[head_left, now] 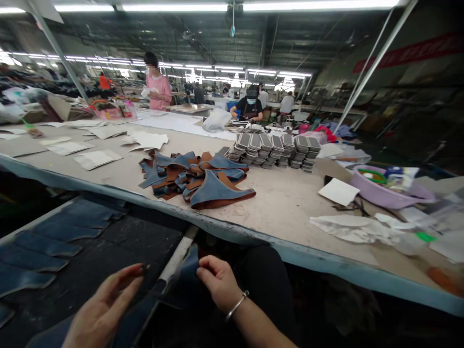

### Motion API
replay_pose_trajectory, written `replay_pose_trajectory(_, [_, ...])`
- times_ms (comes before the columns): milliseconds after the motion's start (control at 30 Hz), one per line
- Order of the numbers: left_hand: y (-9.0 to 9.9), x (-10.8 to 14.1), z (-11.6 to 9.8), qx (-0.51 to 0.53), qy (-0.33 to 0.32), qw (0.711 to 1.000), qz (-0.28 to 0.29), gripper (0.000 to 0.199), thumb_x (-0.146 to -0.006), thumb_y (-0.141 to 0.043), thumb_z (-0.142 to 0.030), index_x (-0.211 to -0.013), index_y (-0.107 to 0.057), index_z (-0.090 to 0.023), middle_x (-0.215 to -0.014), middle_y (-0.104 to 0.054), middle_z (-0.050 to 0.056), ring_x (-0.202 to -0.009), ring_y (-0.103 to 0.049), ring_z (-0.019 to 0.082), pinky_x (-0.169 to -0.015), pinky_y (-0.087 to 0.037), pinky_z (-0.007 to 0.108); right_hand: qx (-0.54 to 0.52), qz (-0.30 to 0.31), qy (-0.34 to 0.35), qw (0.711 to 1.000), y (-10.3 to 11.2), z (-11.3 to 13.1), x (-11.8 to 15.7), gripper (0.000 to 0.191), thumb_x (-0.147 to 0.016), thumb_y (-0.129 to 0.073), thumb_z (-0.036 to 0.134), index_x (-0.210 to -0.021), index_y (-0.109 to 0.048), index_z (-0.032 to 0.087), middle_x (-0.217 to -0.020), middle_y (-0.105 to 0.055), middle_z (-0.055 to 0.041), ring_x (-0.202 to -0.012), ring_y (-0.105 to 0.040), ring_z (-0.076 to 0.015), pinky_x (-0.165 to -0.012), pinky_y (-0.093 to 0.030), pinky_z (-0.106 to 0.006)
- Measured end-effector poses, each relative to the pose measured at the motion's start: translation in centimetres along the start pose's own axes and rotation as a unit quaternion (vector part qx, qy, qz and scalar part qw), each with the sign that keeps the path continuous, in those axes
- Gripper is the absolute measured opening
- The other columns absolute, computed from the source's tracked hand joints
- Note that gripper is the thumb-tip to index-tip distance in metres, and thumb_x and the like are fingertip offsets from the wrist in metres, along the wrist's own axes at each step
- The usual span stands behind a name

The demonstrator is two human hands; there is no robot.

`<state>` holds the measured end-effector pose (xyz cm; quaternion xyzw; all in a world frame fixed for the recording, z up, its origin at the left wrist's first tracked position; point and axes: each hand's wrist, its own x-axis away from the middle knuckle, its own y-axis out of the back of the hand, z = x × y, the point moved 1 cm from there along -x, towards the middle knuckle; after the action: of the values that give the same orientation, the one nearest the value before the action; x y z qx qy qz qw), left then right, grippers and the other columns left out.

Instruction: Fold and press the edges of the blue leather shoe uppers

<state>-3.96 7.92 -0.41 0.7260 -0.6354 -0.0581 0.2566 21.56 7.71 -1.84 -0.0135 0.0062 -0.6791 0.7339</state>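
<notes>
Below the worktable's edge, the right hand pinches a blue cut piece at its top edge; the left hand hovers open beside it. The piece looks light, limp, best held by its rim.

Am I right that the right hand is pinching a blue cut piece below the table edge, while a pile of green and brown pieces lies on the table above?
Not quite: the pile on the table is blue and brown, not green, as the head view shows. The right hand does pinch a blue cut piece below the table edge.
</notes>
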Motion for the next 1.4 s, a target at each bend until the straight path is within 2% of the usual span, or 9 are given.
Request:
replay_pose_trajectory(100, [-4.0,1.2,-2.9,0.002,0.029,0.985,0.168,0.052,-0.061,-0.066,-0.061,-0.095,-0.069,-0.023,-0.101,-0.072,0.005,-0.102,-0.061,0.030,-0.087,-0.050,0.034,0.083,0.069,0.110,0.988,-0.8,-0.4,1.1,0.008,-0.080,-0.054,0.019,-0.079,-0.062,0.018,-0.079,-0.063,-0.0009,-0.075,-0.058,-0.0131,-0.071,-0.047,-0.023])
replay_pose_trajectory(233, [-7.1,1.3,-3.0,0.178,0.104,0.962,0.180,0.029,-0.064,-0.074,-0.043,-0.078,-0.068,-0.018,-0.069,-0.069,0.000,-0.070,-0.063,0.017,-0.064,-0.050,0.023,0.144,0.159,0.243,0.946,-1.9,-1.2,2.2,0.013,-0.082,-0.049,0.014,-0.088,-0.060,0.019,-0.108,-0.064,-0.0066,-0.102,-0.059,-0.0145,-0.091,-0.047,-0.025])
replay_pose_trajectory(367, [-7.3,1.6,-0.9,0.371,0.259,0.867,0.209,0.016,-0.072,-0.070,-0.029,-0.079,-0.069,-0.015,-0.064,-0.068,0.002,-0.059,-0.064,0.016,-0.058,-0.051,0.024,0.227,0.195,0.321,0.899,-2.3,-1.6,2.5,0.020,-0.082,-0.043,0.011,-0.092,-0.058,0.020,-0.111,-0.065,-0.0063,-0.108,-0.057,-0.0137,-0.101,-0.043,-0.029])
replay_pose_trajectory(533, [-6.1,2.5,0.3,0.398,0.297,0.836,0.234,0.022,-0.077,-0.063,-0.038,-0.079,-0.070,-0.017,-0.067,-0.071,0.003,-0.063,-0.066,0.017,-0.065,-0.052,0.026,0.257,0.132,0.333,0.898,-2.3,-1.2,2.4,0.025,-0.083,-0.041,0.007,-0.098,-0.058,0.018,-0.130,-0.056,-0.0114,-0.124,-0.047,-0.0157,-0.107,-0.038,-0.035])
replay_pose_trajectory(700, [-5.3,2.7,-0.2,0.396,0.221,0.866,0.210,0.012,-0.072,-0.071,-0.025,-0.084,-0.071,-0.020,-0.077,-0.073,0.001,-0.072,-0.066,0.015,-0.071,-0.052,0.024,0.248,0.186,0.340,0.888,-2.6,-0.6,2.7,0.024,-0.080,-0.048,0.012,-0.099,-0.061,0.019,-0.122,-0.062,-0.0107,-0.117,-0.053,-0.0189,-0.102,-0.043,-0.036])
replay_pose_trajectory(833, [-5.6,3.3,-1.3,0.341,0.196,0.902,0.177,0.024,-0.067,-0.076,-0.026,-0.089,-0.070,-0.021,-0.067,-0.071,-0.001,-0.057,-0.063,0.012,-0.053,-0.049,0.019,0.137,0.091,0.238,0.957,-1.9,0.0,2.7,0.024,-0.079,-0.056,0.018,-0.103,-0.062,0.020,-0.114,-0.064,-0.0093,-0.101,-0.061,-0.0185,-0.090,-0.051,-0.033])
replay_pose_trajectory(967, [-6.6,4.2,-1.5,0.301,0.145,0.931,0.147,0.037,-0.057,-0.080,-0.026,-0.092,-0.071,-0.020,-0.071,-0.072,0.000,-0.067,-0.066,0.017,-0.065,-0.053,0.023,0.109,-0.004,0.158,0.981,-1.2,0.3,2.4,0.021,-0.083,-0.053,0.019,-0.100,-0.066,0.017,-0.092,-0.068,-0.0076,-0.082,-0.064,-0.0159,-0.075,-0.053,-0.027])
replay_pose_trajectory(1200, [-7.0,3.9,0.5,0.180,0.079,0.965,0.176,0.033,-0.059,-0.076,-0.033,-0.089,-0.073,-0.019,-0.082,-0.074,0.004,-0.079,-0.066,0.024,-0.069,-0.053,0.027,0.174,0.040,0.138,0.974,-1.0,0.4,2.0,0.017,-0.082,-0.056,0.022,-0.083,-0.072,0.017,-0.076,-0.071,-0.0060,-0.070,-0.064,-0.0142,-0.068,-0.051,-0.024])
replay_pose_trajectory(1400, [-7.3,4.6,-0.5,0.233,0.129,0.949,0.167,0.030,-0.066,-0.072,-0.040,-0.085,-0.071,-0.017,-0.071,-0.069,0.001,-0.068,-0.061,0.018,-0.062,-0.049,0.023,0.193,0.092,0.150,0.965,-0.8,-0.2,2.1,0.017,-0.079,-0.057,0.018,-0.082,-0.073,0.016,-0.076,-0.073,-0.0059,-0.069,-0.067,-0.0133,-0.066,-0.050,-0.020])
